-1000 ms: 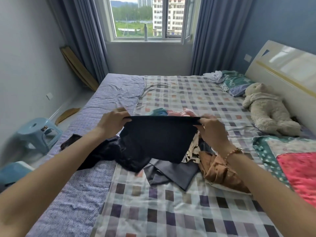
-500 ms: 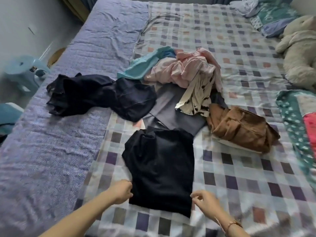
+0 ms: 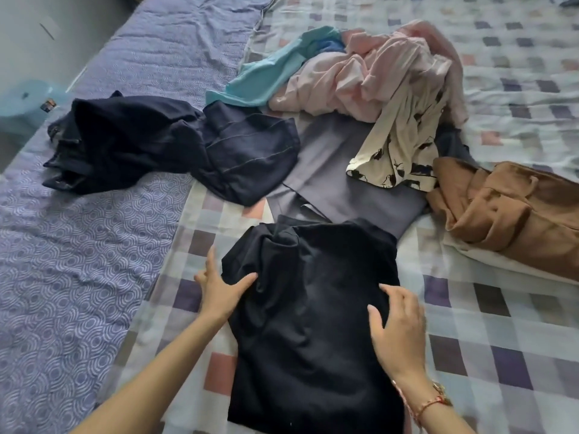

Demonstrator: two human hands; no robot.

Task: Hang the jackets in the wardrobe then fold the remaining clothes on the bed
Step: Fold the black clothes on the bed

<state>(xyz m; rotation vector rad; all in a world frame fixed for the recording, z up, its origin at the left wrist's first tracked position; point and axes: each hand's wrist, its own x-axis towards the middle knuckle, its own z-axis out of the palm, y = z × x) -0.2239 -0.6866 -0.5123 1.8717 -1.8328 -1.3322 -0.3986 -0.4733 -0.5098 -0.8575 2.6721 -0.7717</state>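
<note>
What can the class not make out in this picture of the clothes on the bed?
Head view:
1. Grey garment: largely under the cream patterned top and black garment.
2. Brown garment: cut off by the right edge.
3. Blue stool: blurred, cut by the left edge.

Both forearms (image 3: 169, 364) reach in from six o'clock, left grip (image 3: 221, 291) and right grip (image 3: 399, 330) flat, fingers (image 3: 397, 298) spread toward twelve.

A spread garment (image 3: 313, 324) lies near and central on the bed (image 3: 78, 292). Just behind it lies a heap of clothes (image 3: 376, 79); a bundle (image 3: 141, 142) lies far left, a crumpled garment (image 3: 507, 208) to the right.
</note>
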